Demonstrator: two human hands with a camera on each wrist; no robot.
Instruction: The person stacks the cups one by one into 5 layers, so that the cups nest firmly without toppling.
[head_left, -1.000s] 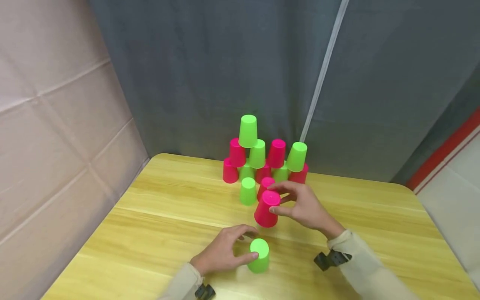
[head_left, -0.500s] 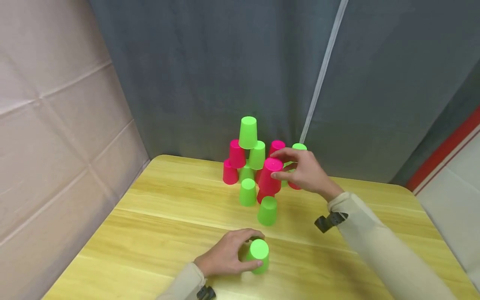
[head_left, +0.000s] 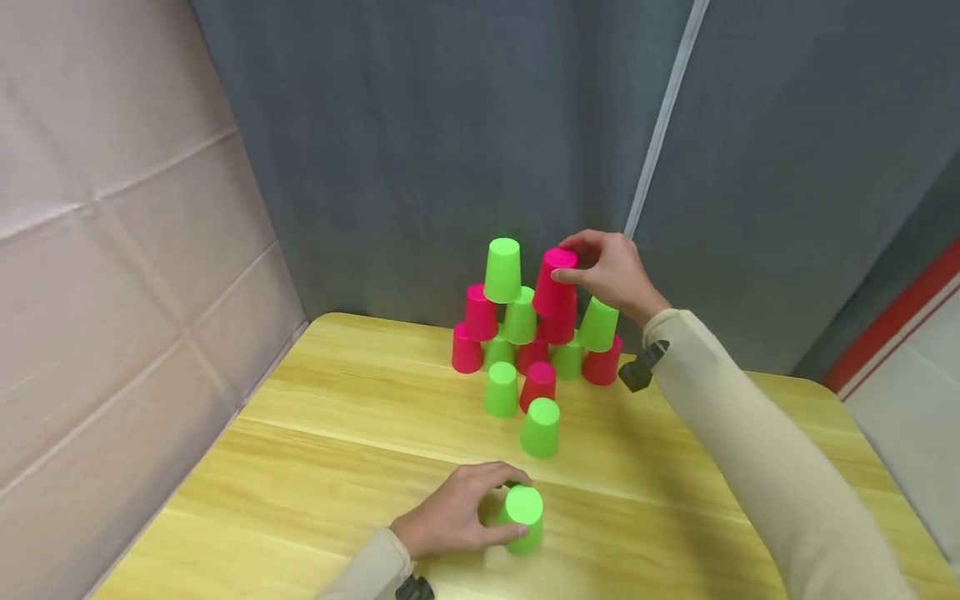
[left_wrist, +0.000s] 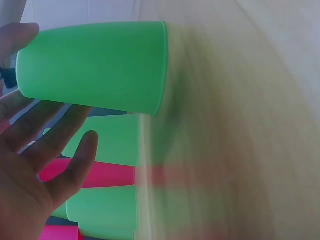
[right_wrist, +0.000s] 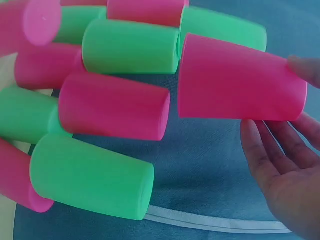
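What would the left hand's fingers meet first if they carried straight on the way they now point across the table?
The left hand already grips a green cup, upside down on the table. Its fingers point rightward, so beyond that cup only bare tabletop seems to follow, though depth is unclear.

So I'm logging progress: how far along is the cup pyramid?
Lower rows of the pyramid stand stacked. The right hand holds a pink cup at its top tier. The left hand grips a green cup; three loose cups wait on the table.
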